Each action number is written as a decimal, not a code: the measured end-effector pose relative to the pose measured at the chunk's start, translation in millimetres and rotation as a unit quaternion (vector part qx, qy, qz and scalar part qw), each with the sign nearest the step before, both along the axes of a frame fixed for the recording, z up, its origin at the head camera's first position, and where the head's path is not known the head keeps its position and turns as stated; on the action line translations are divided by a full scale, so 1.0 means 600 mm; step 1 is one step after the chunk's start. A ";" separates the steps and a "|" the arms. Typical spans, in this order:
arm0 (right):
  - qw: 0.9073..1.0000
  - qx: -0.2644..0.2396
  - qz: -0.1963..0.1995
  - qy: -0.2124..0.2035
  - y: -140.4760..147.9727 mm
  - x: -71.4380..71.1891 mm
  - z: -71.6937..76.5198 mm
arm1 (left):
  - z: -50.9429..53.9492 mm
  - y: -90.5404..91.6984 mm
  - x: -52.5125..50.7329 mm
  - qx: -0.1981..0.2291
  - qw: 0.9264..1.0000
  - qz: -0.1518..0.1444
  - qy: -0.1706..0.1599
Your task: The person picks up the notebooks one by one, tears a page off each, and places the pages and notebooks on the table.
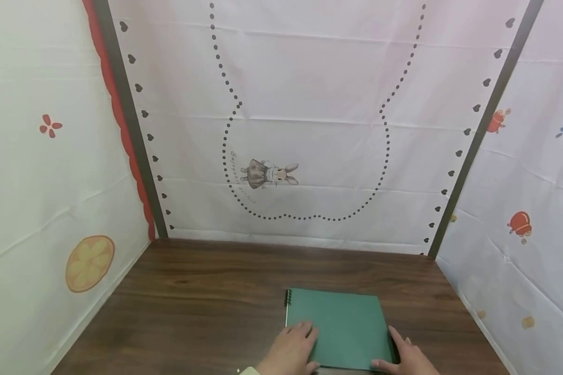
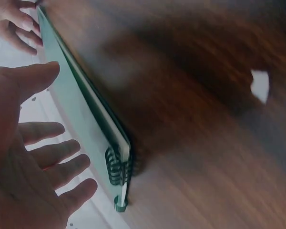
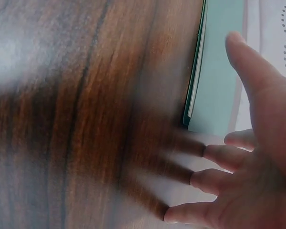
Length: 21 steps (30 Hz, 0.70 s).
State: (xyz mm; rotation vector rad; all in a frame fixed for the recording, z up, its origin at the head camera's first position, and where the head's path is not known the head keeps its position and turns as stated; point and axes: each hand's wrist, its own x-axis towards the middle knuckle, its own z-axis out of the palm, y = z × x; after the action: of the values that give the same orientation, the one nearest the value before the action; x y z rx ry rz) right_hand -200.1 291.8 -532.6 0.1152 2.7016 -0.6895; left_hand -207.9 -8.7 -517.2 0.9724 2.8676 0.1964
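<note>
A green spiral-bound notebook (image 1: 342, 328) lies closed on the brown wooden table, its black coil (image 1: 288, 297) at the upper left corner. Over its left edge is my left hand (image 1: 293, 350), fingers extended; in the left wrist view that hand (image 2: 33, 138) is spread beside the cover, and the coil (image 2: 115, 167) shows at the near corner. At the notebook's right edge, my right hand (image 1: 405, 358) has thumb and fingers apart. The right wrist view shows this hand (image 3: 248, 176) with fingertips at the table surface near the notebook's corner (image 3: 209, 95).
The wooden table (image 1: 206, 302) meets a white printed cloth (image 1: 309, 78) at the back. More cloth hangs at the left (image 1: 37, 182) and right (image 1: 535, 172). A small white patch (image 2: 260, 86) shows on the table in the left wrist view.
</note>
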 end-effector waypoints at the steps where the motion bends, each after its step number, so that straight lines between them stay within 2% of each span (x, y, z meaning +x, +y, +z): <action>1: 1.000 -0.003 0.003 0.002 0.001 0.000 0.000 | -0.001 0.002 -0.001 -0.001 1.000 -0.001 -0.006; 9: 1.000 -0.016 0.021 0.009 0.009 -0.001 -0.001 | -0.008 0.016 -0.005 -0.003 1.000 -0.001 -0.031; 17: 0.999 -0.023 0.032 0.023 0.011 0.001 0.001 | -0.011 0.023 -0.008 0.005 0.999 0.022 -0.034; 21: 0.999 -0.028 0.039 0.026 0.014 0.001 0.002 | -0.011 0.028 -0.009 0.002 0.999 0.027 -0.021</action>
State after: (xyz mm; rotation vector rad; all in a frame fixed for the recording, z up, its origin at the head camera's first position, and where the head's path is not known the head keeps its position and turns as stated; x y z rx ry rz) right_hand -199.3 300.0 -531.3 -0.0221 2.7183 -0.7529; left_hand -213.4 7.8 -523.8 0.8809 2.8582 0.2231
